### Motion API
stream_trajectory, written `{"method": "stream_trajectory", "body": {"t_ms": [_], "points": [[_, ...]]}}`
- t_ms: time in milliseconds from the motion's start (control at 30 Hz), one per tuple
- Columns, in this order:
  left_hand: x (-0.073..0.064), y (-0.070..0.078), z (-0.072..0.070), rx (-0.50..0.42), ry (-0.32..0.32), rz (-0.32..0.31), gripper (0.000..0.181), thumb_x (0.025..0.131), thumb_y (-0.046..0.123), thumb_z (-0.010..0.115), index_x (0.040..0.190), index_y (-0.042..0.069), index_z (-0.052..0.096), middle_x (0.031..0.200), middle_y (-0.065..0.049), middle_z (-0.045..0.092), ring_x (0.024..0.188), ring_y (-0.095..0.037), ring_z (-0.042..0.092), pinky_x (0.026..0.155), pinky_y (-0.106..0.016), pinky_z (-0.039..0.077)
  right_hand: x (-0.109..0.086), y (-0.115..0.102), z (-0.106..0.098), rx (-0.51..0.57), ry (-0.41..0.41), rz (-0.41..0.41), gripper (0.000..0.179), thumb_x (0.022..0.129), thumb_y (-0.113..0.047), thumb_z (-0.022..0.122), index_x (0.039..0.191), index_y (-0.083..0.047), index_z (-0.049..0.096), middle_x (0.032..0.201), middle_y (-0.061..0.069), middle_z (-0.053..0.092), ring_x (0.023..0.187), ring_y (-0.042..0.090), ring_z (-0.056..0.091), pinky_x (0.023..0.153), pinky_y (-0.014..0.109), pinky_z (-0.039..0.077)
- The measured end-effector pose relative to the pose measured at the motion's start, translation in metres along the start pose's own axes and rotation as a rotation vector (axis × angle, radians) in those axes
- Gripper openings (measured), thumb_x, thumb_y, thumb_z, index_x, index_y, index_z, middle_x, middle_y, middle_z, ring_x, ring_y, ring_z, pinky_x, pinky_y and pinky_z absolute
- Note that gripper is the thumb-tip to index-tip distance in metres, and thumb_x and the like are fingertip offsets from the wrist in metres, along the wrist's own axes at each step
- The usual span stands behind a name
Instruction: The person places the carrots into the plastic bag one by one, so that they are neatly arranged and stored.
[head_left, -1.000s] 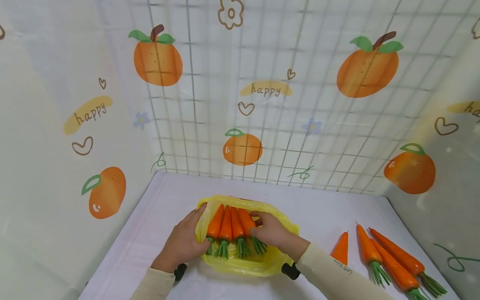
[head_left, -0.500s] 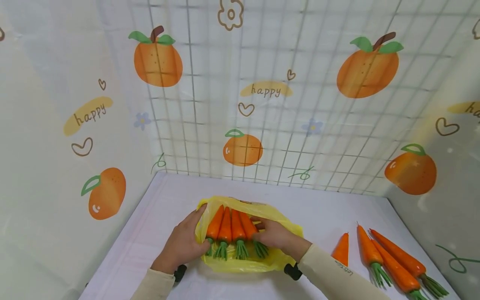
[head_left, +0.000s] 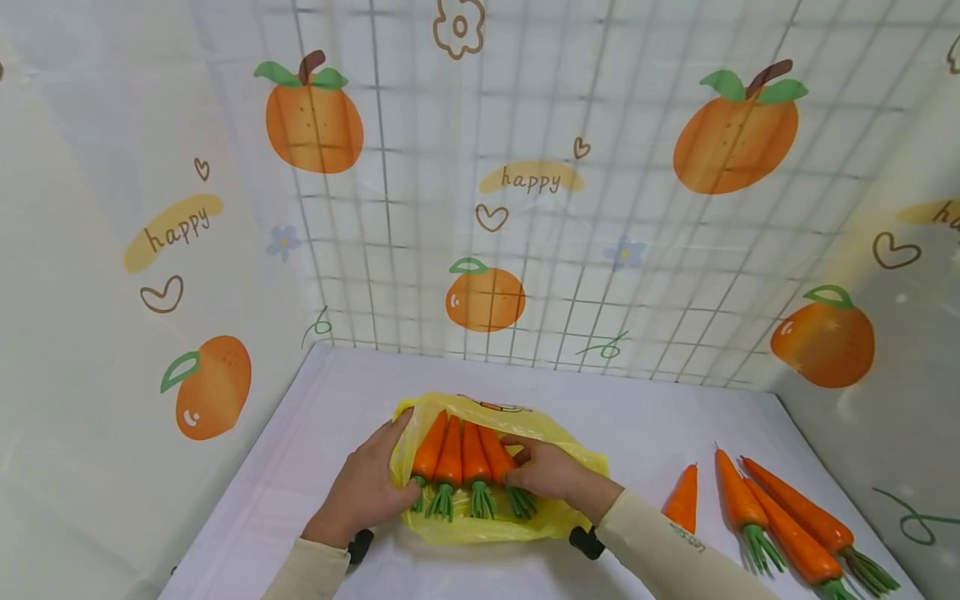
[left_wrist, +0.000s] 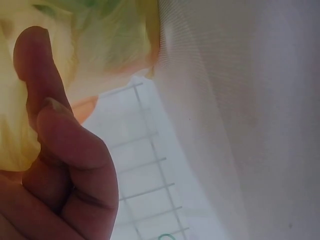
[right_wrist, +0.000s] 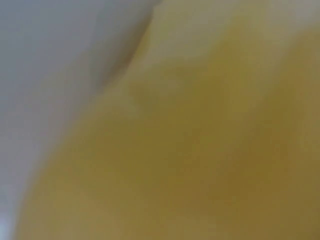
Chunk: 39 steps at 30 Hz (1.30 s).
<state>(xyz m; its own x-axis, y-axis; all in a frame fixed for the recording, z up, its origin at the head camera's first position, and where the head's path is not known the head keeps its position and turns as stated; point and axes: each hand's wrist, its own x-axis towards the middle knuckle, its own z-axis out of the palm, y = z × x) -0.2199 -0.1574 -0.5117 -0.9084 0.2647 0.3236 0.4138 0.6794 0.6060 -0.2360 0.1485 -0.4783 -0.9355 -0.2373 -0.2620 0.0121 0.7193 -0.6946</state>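
Note:
A yellow plastic bag (head_left: 517,530) lies on its side with its mouth toward me in the head view. Several orange carrots with green stubs (head_left: 450,462) lie side by side inside it, tips pointing away. My left hand (head_left: 363,487) grips the bag's left edge, its thumb by the leftmost carrot's greens. Inside the mouth, my right hand (head_left: 553,473) holds the rightmost carrot (head_left: 493,454) at its thick end. The left wrist view shows bent fingers (left_wrist: 75,145) against the thin yellow plastic. Blurred yellow bag (right_wrist: 200,150) covers most of the right wrist view, hiding the right hand there.
To the right on the white table (head_left: 360,383) lie several more carrots (head_left: 795,529). One of these, a single carrot (head_left: 682,497), is partly covered by the right sleeve (head_left: 667,546). A printed cloth over a wire grid (head_left: 555,275) stands behind the table.
The right hand has shifted slightly right and its fingers sit a little deeper round the rightmost carrot. The bag's upper right edge has sagged over that hand. The left hand stays in place.

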Motion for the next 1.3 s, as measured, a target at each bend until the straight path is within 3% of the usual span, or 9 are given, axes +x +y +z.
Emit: {"method": "stream_trajectory", "body": {"t_ms": [167,367,600,767,900,1133,1300], "points": [[0.0,0.001,0.0,0.003,-0.009,-0.011,0.101,0.07,0.03,0.071,0.158,0.037,0.022,0.153,0.016,0.034,0.131,-0.017,0.047,0.099,-0.045,0.046,0.0,0.003,-0.001,-0.013,0.008,-0.007,0.066,0.082,-0.028,0.079,0.141,-0.015,0.054,0.111,0.009,0.063,0.093,0.021,0.06,0.081,0.041,0.052],[0.0,0.002,0.001,0.008,-0.01,-0.008,0.102,0.07,0.031,0.072,0.159,0.037,0.021,0.153,0.014,0.036,0.129,-0.018,0.049,0.098,-0.046,0.047,-0.004,0.005,-0.004,-0.025,0.028,-0.014,0.067,0.08,-0.031,0.08,0.141,-0.017,0.056,0.13,0.013,0.058,0.112,0.031,0.057,0.092,0.049,0.049],[0.001,-0.001,0.004,0.033,0.004,0.016,0.102,0.071,0.033,0.072,0.159,0.035,0.02,0.154,0.012,0.035,0.131,-0.017,0.047,0.099,-0.045,0.046,-0.018,0.0,-0.013,-0.02,0.007,-0.176,0.072,0.085,-0.039,0.075,0.147,-0.013,0.049,0.143,0.015,0.052,0.127,0.04,0.05,0.102,0.055,0.042],[0.001,-0.003,0.005,0.037,0.007,0.025,0.1,0.073,0.034,0.072,0.159,0.037,0.021,0.154,0.01,0.037,0.132,-0.019,0.047,0.099,-0.047,0.046,-0.03,-0.002,-0.024,0.113,0.046,-0.269,0.059,0.09,-0.02,0.068,0.145,-0.013,0.048,0.141,0.013,0.052,0.127,0.04,0.051,0.101,0.052,0.044],[0.0,-0.004,0.006,0.05,0.02,0.019,0.098,0.073,0.036,0.072,0.157,0.039,0.023,0.153,0.012,0.038,0.133,-0.017,0.046,0.101,-0.046,0.045,-0.035,-0.004,-0.034,0.161,0.105,-0.294,0.053,0.09,-0.004,0.059,0.142,-0.014,0.051,0.135,0.009,0.056,0.123,0.038,0.055,0.095,0.046,0.05],[-0.002,-0.002,0.004,0.045,0.047,0.056,0.095,0.075,0.035,0.072,0.158,0.037,0.025,0.152,0.009,0.04,0.134,-0.019,0.046,0.101,-0.048,0.045,-0.042,-0.006,-0.046,0.219,-0.038,-0.338,0.044,0.094,-0.002,0.059,0.137,-0.007,0.055,0.138,0.01,0.055,0.124,0.039,0.055,0.094,0.038,0.052],[-0.001,0.001,0.002,0.013,0.043,0.069,0.095,0.075,0.032,0.074,0.157,0.036,0.027,0.151,0.011,0.04,0.133,-0.019,0.046,0.101,-0.048,0.044,-0.052,-0.007,-0.052,0.246,-0.119,-0.359,0.043,0.095,-0.008,0.062,0.137,-0.012,0.055,0.139,0.008,0.054,0.126,0.038,0.052,0.093,0.035,0.052]]}}
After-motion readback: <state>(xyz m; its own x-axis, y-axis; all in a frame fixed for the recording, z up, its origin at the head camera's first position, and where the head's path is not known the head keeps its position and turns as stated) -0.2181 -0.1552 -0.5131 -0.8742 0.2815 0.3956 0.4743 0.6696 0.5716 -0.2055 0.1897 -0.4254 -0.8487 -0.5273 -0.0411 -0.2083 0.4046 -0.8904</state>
